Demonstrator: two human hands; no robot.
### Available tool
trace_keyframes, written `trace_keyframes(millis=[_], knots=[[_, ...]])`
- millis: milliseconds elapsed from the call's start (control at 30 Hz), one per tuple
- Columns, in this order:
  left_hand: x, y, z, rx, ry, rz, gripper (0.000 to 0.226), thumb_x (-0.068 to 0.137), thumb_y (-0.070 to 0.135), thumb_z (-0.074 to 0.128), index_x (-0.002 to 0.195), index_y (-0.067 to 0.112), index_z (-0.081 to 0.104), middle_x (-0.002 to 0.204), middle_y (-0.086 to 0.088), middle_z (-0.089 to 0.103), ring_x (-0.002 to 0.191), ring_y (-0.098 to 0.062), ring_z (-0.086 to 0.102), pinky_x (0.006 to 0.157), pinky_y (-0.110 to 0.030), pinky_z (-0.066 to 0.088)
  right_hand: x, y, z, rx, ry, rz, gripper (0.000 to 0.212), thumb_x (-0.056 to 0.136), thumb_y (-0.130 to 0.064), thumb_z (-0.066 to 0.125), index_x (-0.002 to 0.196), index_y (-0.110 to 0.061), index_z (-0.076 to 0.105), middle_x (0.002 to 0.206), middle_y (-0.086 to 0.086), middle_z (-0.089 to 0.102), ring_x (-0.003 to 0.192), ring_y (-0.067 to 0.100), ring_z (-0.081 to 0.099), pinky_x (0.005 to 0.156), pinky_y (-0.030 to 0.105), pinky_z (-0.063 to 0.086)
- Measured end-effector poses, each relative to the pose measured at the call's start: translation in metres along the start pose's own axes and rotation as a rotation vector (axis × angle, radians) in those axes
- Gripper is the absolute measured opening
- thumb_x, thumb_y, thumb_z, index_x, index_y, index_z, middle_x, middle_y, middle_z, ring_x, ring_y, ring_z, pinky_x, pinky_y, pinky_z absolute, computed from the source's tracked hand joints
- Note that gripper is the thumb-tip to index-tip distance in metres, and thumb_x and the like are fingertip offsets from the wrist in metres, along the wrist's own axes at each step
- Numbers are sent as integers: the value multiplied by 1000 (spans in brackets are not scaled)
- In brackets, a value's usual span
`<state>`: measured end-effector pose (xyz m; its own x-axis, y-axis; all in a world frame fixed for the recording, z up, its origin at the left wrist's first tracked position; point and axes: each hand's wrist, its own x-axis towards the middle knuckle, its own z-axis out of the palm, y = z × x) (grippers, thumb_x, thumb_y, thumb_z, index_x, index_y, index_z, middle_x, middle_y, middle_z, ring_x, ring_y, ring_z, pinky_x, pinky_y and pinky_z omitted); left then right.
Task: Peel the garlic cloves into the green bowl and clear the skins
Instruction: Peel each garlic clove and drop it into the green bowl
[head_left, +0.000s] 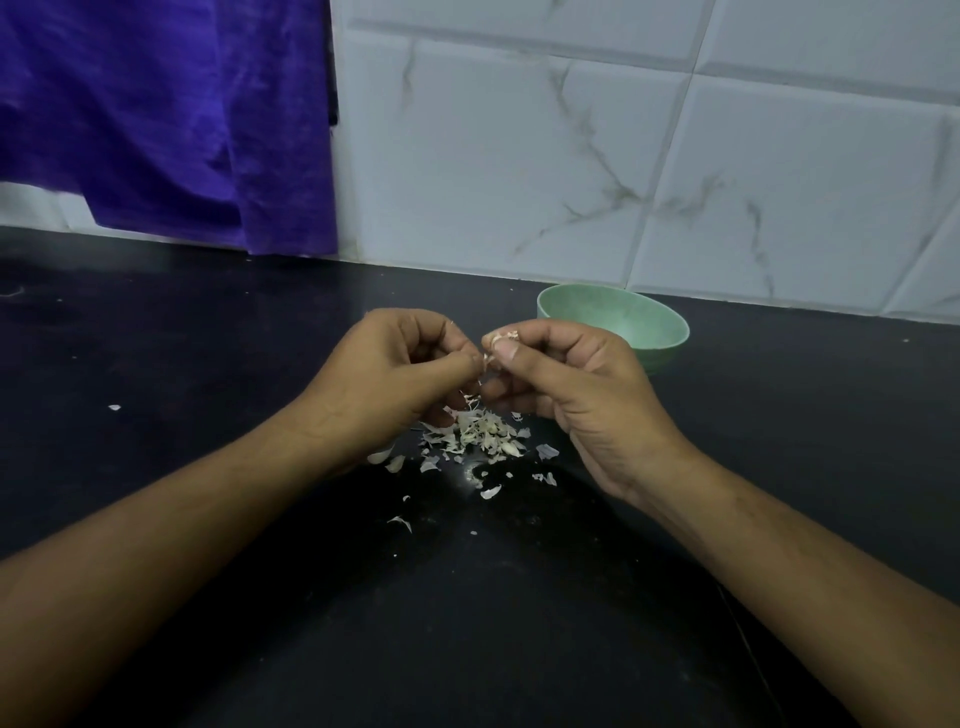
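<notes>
Both hands meet above the black counter (208, 364). My right hand (566, 384) pinches a small garlic clove (505, 336) between thumb and forefinger, its papery skin partly loose. My left hand (395, 369) has its fingers curled, and its fingertips pinch a strip of that skin at the clove. Beneath the hands lies a pile of pale garlic skins (480, 434), with flakes scattered toward me. The green bowl (613, 325) stands just behind my right hand, near the wall; its inside is largely hidden from this angle.
A purple cloth (166, 114) hangs over the wall at the back left. White marbled tiles (623, 156) line the wall behind the bowl. A single stray skin flake (114, 407) lies far left on the counter.
</notes>
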<state>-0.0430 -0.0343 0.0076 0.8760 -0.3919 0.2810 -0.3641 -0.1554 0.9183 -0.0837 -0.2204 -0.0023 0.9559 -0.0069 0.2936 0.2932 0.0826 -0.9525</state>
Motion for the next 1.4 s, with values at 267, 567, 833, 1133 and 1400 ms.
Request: trace_keyframes(millis=[267, 567, 833, 1133, 1400], knots=[[1, -2, -7, 127, -11, 28, 29, 105, 21, 57, 83, 9, 73, 75, -5, 73, 68, -20, 70, 66, -40, 61, 1, -4, -5, 0, 18, 29, 11, 94, 0, 68, 104, -4, 69, 86, 14, 73, 72, 23, 72, 73, 36, 63], [3, -5, -9, 140, -38, 72, 9, 90, 22, 81, 94, 18, 75, 82, -9, 74, 71, -23, 69, 66, -41, 64, 0, -2, -5, -113, 14, 20, 13, 90, 1, 73, 102, 3, 69, 91, 28, 73, 73, 26, 73, 73, 40, 63], [-2, 3, -8, 287, 3, 153, 10, 89, 34, 80, 88, 24, 80, 72, -1, 75, 70, -26, 74, 70, -50, 63, -1, 0, -4, -266, 22, -64, 8, 90, -1, 76, 94, 2, 69, 88, 26, 74, 73, 30, 74, 74, 48, 59], [-8, 9, -5, 478, 38, 173, 10, 88, 25, 78, 78, 25, 80, 64, 8, 72, 53, 0, 59, 52, -17, 43, -4, -1, 1, -443, 4, -172, 9, 90, 2, 74, 90, -7, 76, 76, 11, 73, 66, 23, 71, 65, 35, 57], [-9, 10, -1, 476, 90, 83, 9, 79, 26, 73, 71, 23, 77, 60, 5, 70, 61, -15, 68, 60, -30, 52, -4, 4, 3, -532, 10, -232, 18, 86, 2, 73, 86, -15, 78, 72, 3, 74, 62, 20, 69, 59, 34, 55]])
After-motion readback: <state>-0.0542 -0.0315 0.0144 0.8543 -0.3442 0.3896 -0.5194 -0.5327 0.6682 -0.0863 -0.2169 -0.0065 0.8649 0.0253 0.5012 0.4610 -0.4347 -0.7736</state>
